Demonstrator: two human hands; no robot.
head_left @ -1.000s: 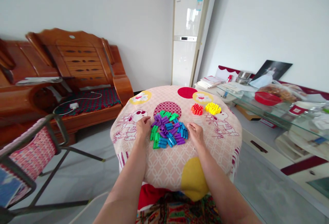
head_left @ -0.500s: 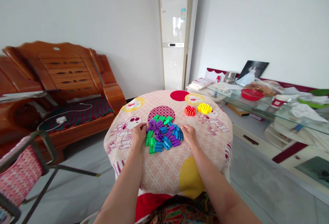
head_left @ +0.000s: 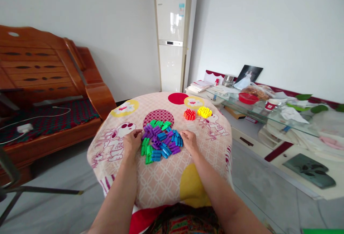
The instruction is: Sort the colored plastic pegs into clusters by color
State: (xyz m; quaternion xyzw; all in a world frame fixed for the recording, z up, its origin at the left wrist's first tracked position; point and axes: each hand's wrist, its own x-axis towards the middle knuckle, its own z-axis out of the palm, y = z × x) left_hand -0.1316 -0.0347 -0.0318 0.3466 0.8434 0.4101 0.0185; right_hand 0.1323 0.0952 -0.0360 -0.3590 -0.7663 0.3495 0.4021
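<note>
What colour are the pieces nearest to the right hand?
The pieces by the right hand are blue; best seen in the head view.

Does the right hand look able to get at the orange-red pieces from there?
Probably yes: the orange-red pieces sit just beyond the right hand, with only patterned tablecloth showing between.

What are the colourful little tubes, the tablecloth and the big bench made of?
Tubes: probably smooth plastic, with bright, even colours and slight shine.
Tablecloth: seems matt printed fabric, because it drapes over the edge.
Bench: looks like varnished wood, brown and glossy.
</note>
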